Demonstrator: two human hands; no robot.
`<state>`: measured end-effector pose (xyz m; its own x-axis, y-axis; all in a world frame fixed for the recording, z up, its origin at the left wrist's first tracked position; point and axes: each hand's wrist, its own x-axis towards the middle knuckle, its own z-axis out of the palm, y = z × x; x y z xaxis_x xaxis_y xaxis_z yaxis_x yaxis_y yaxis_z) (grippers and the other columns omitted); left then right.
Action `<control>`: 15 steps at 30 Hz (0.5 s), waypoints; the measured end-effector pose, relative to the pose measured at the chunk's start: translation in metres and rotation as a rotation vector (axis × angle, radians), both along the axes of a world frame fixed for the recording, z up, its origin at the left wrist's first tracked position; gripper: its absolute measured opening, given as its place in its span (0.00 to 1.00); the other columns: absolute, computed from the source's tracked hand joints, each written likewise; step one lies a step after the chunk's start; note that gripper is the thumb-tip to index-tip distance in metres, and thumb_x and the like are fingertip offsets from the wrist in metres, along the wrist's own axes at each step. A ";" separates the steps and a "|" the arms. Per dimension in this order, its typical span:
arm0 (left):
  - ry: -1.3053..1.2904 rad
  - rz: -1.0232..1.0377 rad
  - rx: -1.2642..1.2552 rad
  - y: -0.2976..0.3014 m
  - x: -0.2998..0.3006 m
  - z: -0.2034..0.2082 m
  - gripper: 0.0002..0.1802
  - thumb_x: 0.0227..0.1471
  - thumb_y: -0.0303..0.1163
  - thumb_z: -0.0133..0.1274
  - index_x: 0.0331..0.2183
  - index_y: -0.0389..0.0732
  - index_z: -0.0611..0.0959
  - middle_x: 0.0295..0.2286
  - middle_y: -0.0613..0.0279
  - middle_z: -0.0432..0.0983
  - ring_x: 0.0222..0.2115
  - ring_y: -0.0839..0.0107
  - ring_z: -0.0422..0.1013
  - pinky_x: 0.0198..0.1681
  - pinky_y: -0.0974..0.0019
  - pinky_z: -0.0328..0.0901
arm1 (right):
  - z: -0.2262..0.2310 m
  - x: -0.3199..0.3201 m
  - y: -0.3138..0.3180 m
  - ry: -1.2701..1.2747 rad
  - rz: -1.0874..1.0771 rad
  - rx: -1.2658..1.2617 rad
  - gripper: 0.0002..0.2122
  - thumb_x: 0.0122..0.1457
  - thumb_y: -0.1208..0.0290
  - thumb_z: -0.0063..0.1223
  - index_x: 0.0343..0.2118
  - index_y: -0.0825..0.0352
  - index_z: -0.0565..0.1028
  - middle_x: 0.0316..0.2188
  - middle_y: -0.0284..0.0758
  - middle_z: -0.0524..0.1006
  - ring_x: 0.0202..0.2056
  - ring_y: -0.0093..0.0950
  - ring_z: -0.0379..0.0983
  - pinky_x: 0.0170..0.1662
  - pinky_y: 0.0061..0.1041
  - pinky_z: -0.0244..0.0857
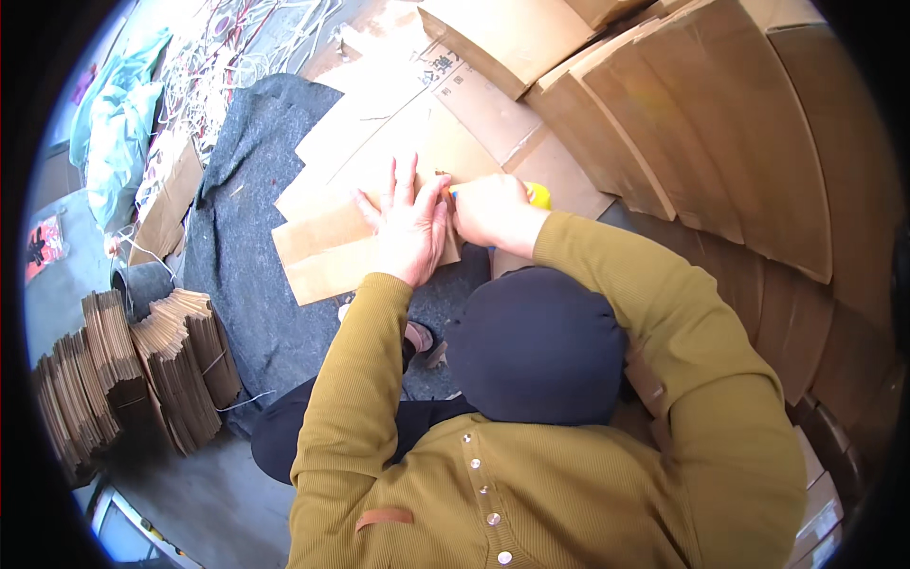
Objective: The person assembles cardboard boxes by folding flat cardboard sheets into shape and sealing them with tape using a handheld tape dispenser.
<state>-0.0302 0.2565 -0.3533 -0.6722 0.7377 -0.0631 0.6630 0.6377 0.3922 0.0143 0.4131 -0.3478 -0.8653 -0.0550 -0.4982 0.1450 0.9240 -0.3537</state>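
Note:
My left hand (414, 232) lies flat on a sheet of brown cardboard (327, 261), its fingers spread and pointing away from me. Close beside it, my right hand (495, 211) is closed around a yellow-handled tool (538, 195). The rounded yellow end sticks out to the right of the fist, and a bit of orange shows near my left thumb. My fingers hide most of the tool, so its exact kind is unclear. Under and beyond the sheet, more flat cardboard (379, 128) with dark print spreads out, partly washed out by glare.
Large cardboard sheets (701, 123) lean along the right. Bundled folded cardboard (175, 360) stands at the lower left by a dark cylinder (144, 284). A dark grey cloth (251, 190) covers the floor. Tangled straps (237, 43) and a pale blue plastic bag (118, 133) lie at the far left.

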 end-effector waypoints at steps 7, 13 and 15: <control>0.170 0.110 -0.073 -0.004 0.005 -0.007 0.29 0.57 0.45 0.50 0.60 0.58 0.71 0.66 0.55 0.49 0.67 0.52 0.42 0.62 0.27 0.27 | -0.043 -0.006 -0.030 0.042 0.032 0.095 0.23 0.60 0.63 0.47 0.53 0.76 0.66 0.33 0.40 0.82 0.36 0.32 0.82 0.36 0.34 0.74; 0.069 0.140 0.100 0.002 0.006 -0.003 0.34 0.56 0.38 0.51 0.63 0.45 0.63 0.65 0.48 0.47 0.67 0.50 0.41 0.65 0.34 0.32 | -0.088 0.001 -0.019 -0.023 0.067 0.152 0.11 0.59 0.67 0.47 0.29 0.58 0.84 0.32 0.35 0.83 0.37 0.31 0.82 0.37 0.33 0.75; 0.033 0.160 0.369 -0.014 -0.002 -0.004 0.34 0.53 0.25 0.52 0.61 0.41 0.64 0.64 0.43 0.49 0.66 0.44 0.44 0.67 0.39 0.35 | -0.065 -0.006 -0.002 -0.088 0.036 0.132 0.14 0.60 0.59 0.47 0.33 0.62 0.82 0.33 0.41 0.82 0.39 0.37 0.80 0.41 0.37 0.73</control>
